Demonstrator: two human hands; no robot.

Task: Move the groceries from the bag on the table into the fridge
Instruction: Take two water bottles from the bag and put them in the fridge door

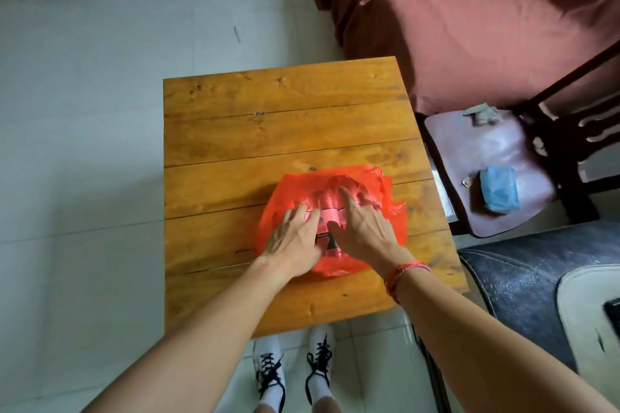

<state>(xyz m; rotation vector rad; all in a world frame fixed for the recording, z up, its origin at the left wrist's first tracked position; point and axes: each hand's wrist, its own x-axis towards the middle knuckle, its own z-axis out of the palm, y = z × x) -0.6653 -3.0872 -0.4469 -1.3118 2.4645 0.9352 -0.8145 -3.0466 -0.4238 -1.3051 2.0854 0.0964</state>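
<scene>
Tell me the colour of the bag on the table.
Translucent red-orange; the plastic bag shows clearly in the head view.

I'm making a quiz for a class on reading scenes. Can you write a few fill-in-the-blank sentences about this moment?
1. The plastic bag on the wooden table is coloured ____.
2. Both hands rest on the ____.
3. The red string bracelet is worn on the ____ wrist.
4. The blue packet lies on the seat of the ____.

Missing words: red; bag; right; chair
</scene>
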